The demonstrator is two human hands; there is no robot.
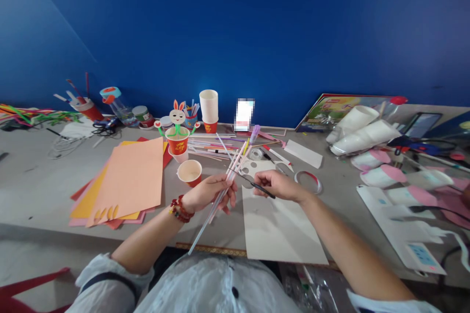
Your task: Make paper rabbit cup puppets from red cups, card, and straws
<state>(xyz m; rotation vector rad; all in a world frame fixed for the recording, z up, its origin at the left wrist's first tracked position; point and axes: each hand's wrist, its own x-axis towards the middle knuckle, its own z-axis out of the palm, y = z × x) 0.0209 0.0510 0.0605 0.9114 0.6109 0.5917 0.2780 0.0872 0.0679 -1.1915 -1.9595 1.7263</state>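
Observation:
My left hand is closed around a bundle of long thin straws, which slant from near my chest up toward the table's middle. A beaded bracelet circles that wrist. My right hand pinches a thin black pen, its tip reaching toward the straws. Both hands hover over a white sheet of paper with holes cut out of its far end. A red paper cup stands just left of my left hand.
A stack of orange, yellow and red paper lies at the left. A bunny-decorated cup, stacked white cups and loose straws sit behind. A tape ring lies right of my hand. White cups and pink-and-white paper pieces crowd the right side.

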